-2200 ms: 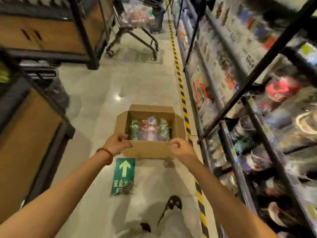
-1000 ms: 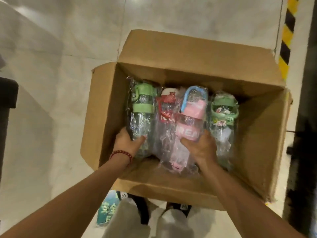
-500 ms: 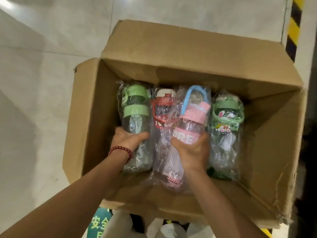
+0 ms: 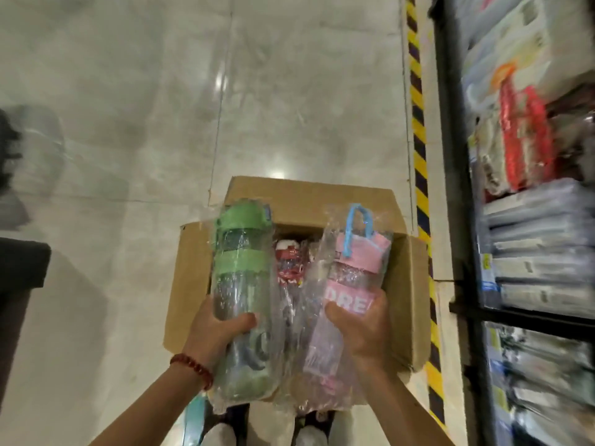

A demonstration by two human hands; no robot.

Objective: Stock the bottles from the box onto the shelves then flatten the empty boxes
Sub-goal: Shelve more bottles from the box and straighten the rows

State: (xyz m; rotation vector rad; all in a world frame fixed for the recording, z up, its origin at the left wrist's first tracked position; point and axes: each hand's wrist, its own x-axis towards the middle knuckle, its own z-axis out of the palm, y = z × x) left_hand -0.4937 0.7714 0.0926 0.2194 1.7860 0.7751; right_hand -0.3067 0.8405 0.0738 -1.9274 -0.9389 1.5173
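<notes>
Left hand (image 4: 215,329) grips the green bottle (image 4: 242,291), right hand (image 4: 362,329) the pink bottle (image 4: 349,294); slick wrap could slip mid-frame.

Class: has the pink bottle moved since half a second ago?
Yes. The pink bottle, gripped by the right hand, has risen out of the cardboard box, above its rim.
</notes>
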